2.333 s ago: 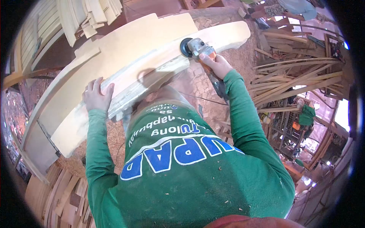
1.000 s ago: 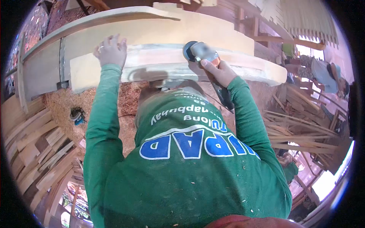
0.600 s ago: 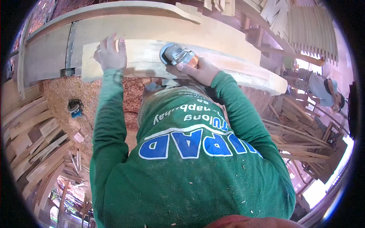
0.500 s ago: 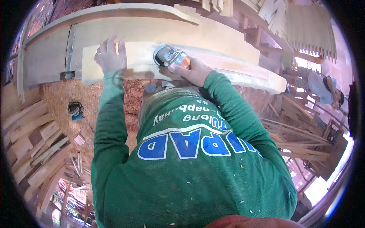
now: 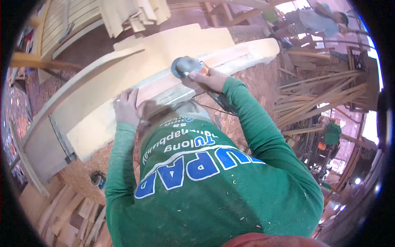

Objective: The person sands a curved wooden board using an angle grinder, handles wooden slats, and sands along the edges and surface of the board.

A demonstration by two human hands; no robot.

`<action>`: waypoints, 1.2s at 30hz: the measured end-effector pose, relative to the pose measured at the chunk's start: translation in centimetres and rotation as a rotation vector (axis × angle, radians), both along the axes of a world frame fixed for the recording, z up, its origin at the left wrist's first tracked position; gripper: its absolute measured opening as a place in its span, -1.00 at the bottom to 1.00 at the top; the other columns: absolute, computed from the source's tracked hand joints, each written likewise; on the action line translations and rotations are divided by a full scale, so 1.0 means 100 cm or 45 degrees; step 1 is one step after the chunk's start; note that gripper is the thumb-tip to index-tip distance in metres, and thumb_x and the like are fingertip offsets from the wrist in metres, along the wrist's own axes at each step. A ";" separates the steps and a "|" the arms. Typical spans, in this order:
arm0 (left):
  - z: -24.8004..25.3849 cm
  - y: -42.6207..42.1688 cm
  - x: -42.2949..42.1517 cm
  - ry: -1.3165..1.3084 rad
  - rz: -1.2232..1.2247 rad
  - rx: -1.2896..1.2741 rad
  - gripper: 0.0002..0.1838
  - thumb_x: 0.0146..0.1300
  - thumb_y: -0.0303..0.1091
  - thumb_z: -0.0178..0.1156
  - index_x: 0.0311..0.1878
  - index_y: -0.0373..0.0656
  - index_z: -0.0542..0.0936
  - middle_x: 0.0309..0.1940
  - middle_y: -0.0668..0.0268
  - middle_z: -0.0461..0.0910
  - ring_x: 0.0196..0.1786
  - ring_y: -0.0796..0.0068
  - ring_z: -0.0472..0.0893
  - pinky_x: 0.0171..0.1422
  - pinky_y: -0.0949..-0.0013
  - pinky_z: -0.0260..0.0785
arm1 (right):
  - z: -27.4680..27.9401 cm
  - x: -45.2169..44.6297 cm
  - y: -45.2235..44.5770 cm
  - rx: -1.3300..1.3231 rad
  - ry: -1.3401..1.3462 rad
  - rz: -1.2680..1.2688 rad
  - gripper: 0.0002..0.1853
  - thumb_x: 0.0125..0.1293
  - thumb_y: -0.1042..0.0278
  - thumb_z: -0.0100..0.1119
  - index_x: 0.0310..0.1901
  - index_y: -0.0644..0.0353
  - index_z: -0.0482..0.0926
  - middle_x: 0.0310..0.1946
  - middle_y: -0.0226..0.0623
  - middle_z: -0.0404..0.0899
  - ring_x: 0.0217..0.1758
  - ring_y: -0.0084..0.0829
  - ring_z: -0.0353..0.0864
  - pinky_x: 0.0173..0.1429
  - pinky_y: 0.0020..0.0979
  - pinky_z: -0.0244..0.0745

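Note:
My right hand (image 5: 210,79) is wrapped round the body of an angle grinder (image 5: 190,66). The grinder's round head lies against the upper face of a long, pale, curved piece of wood (image 5: 236,53). Well to the left, my left hand (image 5: 127,108) rests on the same piece with its fingers spread, holding nothing. Below the grinder, a dark cord (image 5: 216,109) runs past my shirt. A wide pale board (image 5: 164,45) with a stepped edge lies just beyond the worked piece.
Wood shavings (image 5: 88,173) cover the ground, where a small blue-and-black object (image 5: 98,180) lies. Offcuts (image 5: 68,210) are piled at lower left, and long wood strips (image 5: 325,99) at right. Another person (image 5: 319,22) is at the upper right.
The view has turned, so the wood now slants up to the right. My left hand has come closer to the grinder and now lies on the piece. My right hand still grips the grinder.

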State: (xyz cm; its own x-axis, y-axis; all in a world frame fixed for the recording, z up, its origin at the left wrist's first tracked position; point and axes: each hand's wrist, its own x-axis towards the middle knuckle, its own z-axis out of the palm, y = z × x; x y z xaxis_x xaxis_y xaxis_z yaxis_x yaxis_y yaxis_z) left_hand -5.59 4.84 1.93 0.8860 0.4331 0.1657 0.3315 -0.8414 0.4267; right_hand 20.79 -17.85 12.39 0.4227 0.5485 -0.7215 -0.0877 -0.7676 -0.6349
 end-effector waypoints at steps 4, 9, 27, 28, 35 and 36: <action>0.009 -0.005 0.013 0.100 -0.011 -0.094 -0.35 0.19 0.09 0.45 0.21 -0.18 0.68 0.08 0.07 0.63 0.15 -0.06 0.59 0.31 -0.04 0.40 | 0.005 0.066 -0.057 -0.101 -0.118 -0.033 -0.05 0.30 -0.48 0.29 0.35 0.33 0.57 0.16 -0.12 0.69 0.19 -0.30 0.66 0.32 -0.30 0.51; 0.002 -0.008 0.015 0.222 0.052 -0.113 -0.34 0.15 0.03 0.49 0.25 -0.13 0.67 0.14 0.12 0.59 0.24 0.02 0.55 0.36 -0.01 0.39 | -0.002 0.139 -0.123 -0.278 -0.197 -0.112 0.02 0.27 -0.60 0.20 0.29 0.38 0.61 0.07 -0.05 0.72 0.16 -0.25 0.68 0.34 -0.31 0.49; 0.007 -0.011 0.017 0.430 0.069 -0.040 -0.35 0.23 0.07 0.44 0.28 -0.14 0.61 0.17 -0.02 0.54 0.27 -0.13 0.52 0.38 -0.11 0.36 | -0.030 0.219 -0.230 -0.201 -0.401 -0.395 -0.07 0.26 -0.62 0.16 0.01 0.34 0.76 -0.18 -0.11 0.76 -0.09 -0.27 0.73 0.10 -0.28 0.57; 0.008 -0.012 0.018 0.452 0.079 -0.042 -0.36 0.23 0.05 0.44 0.27 -0.13 0.61 0.17 0.00 0.54 0.27 -0.13 0.52 0.38 -0.11 0.36 | -0.029 0.224 -0.235 -0.159 -0.398 -0.467 -0.10 0.27 -0.58 0.18 0.02 0.34 0.76 -0.16 -0.12 0.77 -0.09 -0.30 0.73 0.09 -0.28 0.57; 0.035 -0.011 0.037 0.614 0.173 -0.209 -0.55 0.28 0.01 0.38 0.09 -0.07 0.66 0.08 0.07 0.64 0.17 -0.08 0.63 0.27 -0.05 0.47 | -0.050 0.221 -0.297 0.336 -0.687 -0.996 -0.46 0.43 -0.10 0.35 0.02 0.34 0.76 -0.11 -0.30 0.79 -0.08 -0.55 0.70 0.07 -0.40 0.56; 0.037 -0.013 0.039 0.579 0.194 -0.253 -0.57 0.28 0.02 0.37 0.06 -0.08 0.68 0.04 0.06 0.67 0.13 -0.08 0.66 0.24 -0.04 0.49 | -0.048 0.220 -0.301 0.380 -0.700 -1.061 -0.51 0.43 -0.03 0.37 0.03 0.34 0.75 -0.11 -0.31 0.78 -0.09 -0.55 0.70 0.06 -0.41 0.57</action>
